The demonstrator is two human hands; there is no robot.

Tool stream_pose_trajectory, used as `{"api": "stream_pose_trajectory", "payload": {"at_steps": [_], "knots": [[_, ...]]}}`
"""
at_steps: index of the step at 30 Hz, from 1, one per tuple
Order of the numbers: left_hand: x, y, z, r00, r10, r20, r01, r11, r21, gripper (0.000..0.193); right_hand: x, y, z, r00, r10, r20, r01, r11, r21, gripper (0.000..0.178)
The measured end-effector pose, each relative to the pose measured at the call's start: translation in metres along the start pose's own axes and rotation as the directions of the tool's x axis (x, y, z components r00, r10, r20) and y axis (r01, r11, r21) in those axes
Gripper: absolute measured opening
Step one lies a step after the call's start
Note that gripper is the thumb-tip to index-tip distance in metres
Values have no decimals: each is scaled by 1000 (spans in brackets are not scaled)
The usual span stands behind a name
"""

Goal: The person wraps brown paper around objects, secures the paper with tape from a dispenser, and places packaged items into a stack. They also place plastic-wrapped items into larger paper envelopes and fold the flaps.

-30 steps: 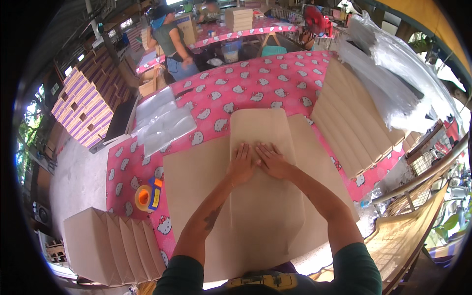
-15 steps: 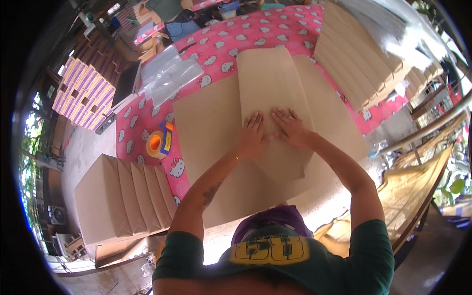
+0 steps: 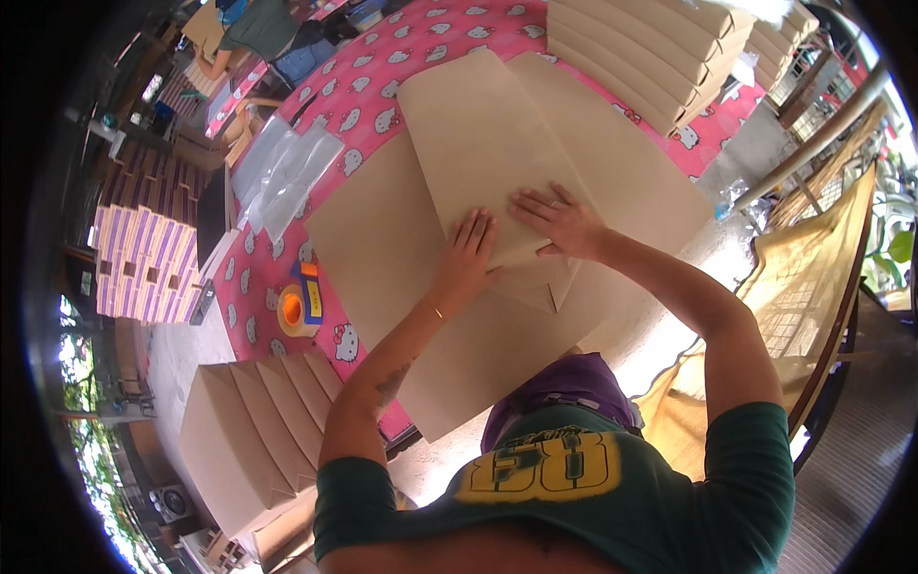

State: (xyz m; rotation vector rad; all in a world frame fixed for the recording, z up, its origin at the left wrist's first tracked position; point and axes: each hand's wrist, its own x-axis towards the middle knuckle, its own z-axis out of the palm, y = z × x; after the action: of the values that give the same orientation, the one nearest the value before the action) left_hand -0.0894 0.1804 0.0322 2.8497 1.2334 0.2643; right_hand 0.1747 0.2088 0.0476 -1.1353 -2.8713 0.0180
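Observation:
A long brown paper parcel [image 3: 488, 124] lies at a slant on a large flat sheet of brown paper [image 3: 373, 239]. My left hand [image 3: 466, 251] rests flat near the parcel's close end, fingers stretched out together. Beside it, my right hand [image 3: 564, 225] presses on the same end with its fingers spread, a ring on one of them. Just below the hands, the end paper [image 3: 543, 287] narrows to folded corners. Whatever is inside the parcel is hidden. A roll of tape on a blue and orange dispenser [image 3: 300, 304] sits left of the sheet.
A pink patterned cloth [image 3: 449, 38] covers the table. Brown wrapped parcels are stacked at the back right [image 3: 641, 57] and near left [image 3: 253, 440]. Clear plastic bags [image 3: 292, 167] lie at left. Purple-striped cartons [image 3: 143, 258] stand beyond. Another person [image 3: 263, 38] sits at the far left.
The view has turned, so the parcel now slants more to the left. The near end paper looks shorter and more folded. Both hands still lie on the parcel.

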Motion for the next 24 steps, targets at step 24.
{"api": "stream_pose_trajectory", "payload": {"at_steps": [24], "knots": [[-50,30,37,996,73,49,-45,906,-420,68,-63,-49,72,904,246,-351,-107,922,372,43]]}}
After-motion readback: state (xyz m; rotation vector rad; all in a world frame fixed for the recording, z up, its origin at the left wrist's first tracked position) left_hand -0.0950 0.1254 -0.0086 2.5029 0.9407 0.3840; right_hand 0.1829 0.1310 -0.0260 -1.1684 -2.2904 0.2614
